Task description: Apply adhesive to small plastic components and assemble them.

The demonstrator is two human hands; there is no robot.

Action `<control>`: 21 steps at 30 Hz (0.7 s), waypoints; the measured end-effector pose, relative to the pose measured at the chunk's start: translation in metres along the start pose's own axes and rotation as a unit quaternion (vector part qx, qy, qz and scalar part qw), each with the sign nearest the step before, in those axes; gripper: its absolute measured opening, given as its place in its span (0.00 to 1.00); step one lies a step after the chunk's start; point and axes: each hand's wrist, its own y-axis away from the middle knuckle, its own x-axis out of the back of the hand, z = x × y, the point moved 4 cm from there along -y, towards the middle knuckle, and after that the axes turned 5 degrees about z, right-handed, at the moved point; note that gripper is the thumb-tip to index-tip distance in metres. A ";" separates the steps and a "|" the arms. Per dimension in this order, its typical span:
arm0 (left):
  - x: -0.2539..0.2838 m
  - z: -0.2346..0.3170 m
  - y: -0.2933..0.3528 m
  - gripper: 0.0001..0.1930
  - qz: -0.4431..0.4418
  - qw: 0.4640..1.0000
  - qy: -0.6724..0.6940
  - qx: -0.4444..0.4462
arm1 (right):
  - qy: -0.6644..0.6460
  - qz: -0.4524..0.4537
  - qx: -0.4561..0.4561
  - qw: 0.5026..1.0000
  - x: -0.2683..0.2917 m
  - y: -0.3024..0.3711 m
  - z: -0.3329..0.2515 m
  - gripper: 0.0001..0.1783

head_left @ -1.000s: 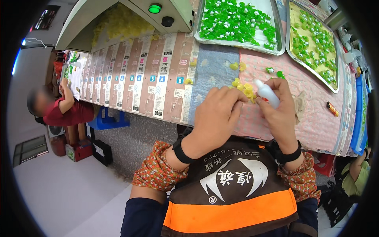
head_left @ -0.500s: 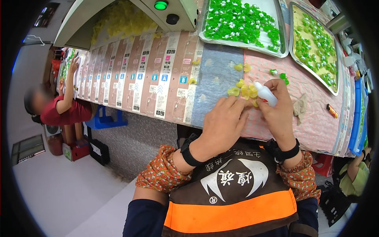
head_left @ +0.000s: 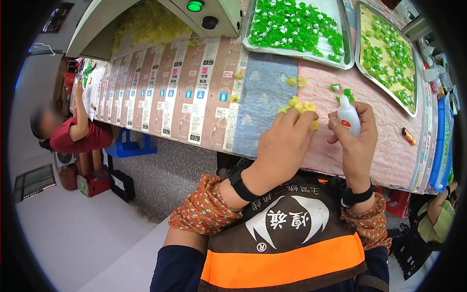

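My right hand (head_left: 358,141) is wrapped round a small white squeeze bottle (head_left: 348,117) with a narrow nozzle and a red-orange mark. The nozzle points up and away from me. To its left, my left hand (head_left: 287,143) bends its fingers down onto a small cluster of translucent yellow pieces (head_left: 295,101). One yellow piece (head_left: 314,125) shows at its fingertips; the exact hold is partly hidden by the hand. Two more yellow pieces (head_left: 296,81) lie farther off on the cloth. Just beyond the bottle are a few green pieces (head_left: 347,92), one with a white ball-like part.
Two metal trays stand at the back, the left one (head_left: 297,51) and the right one (head_left: 359,53), both bearing many green-and-white pieces. A machine housing (head_left: 226,12) with a green light covers a yellow heap. An orange tube (head_left: 408,136) lies right. A person in red (head_left: 90,138) works far left.
The bottle has moved right, away from the yellow pieces, and stands more upright in my right hand. My left hand has shifted slightly right and forward, its fingers now over the yellow cluster.
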 end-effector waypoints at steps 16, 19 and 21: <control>-0.024 0.003 0.000 0.06 0.011 0.996 -0.080 -0.036 | 0.013 -0.012 -0.037 0.999 0.011 0.006 0.012 0.16; -0.022 0.004 0.001 0.06 0.013 0.999 -0.046 -0.004 | 0.028 0.011 -0.016 0.999 0.019 0.004 0.009 0.16; -0.017 0.014 -0.005 0.07 0.035 0.999 -0.028 -0.023 | 0.037 0.021 -0.009 0.999 0.025 0.004 0.008 0.15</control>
